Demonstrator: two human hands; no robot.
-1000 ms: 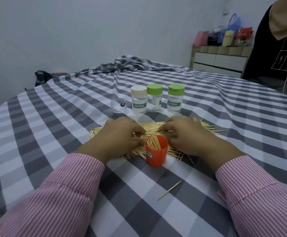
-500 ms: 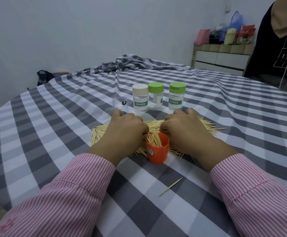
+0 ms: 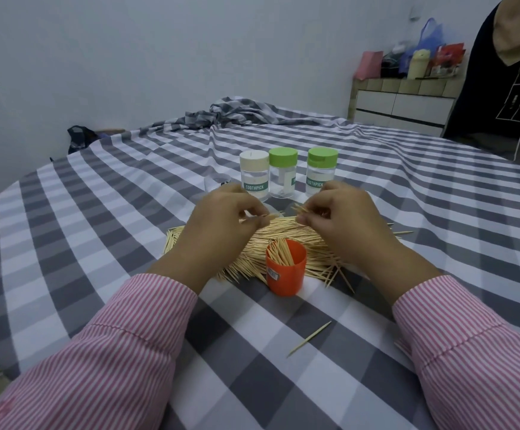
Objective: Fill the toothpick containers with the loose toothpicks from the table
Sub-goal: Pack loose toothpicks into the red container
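Left hand pinches a few toothpicks between thumb and fingers, raised above the toothpick pile; right hand likewise pinches a small bundle. Pile lies on the checked tablecloth, mid-table. Orange cup stands upright at the pile's near edge, between the wrists, partly filled with toothpicks. Far side of the pile: three lidded containers in a row, one beige cap, two green. One stray toothpick lies near, right of centre.

clear cup mostly behind left hand | toothpick pile partly under both hands | sleeves cut by bottom edge
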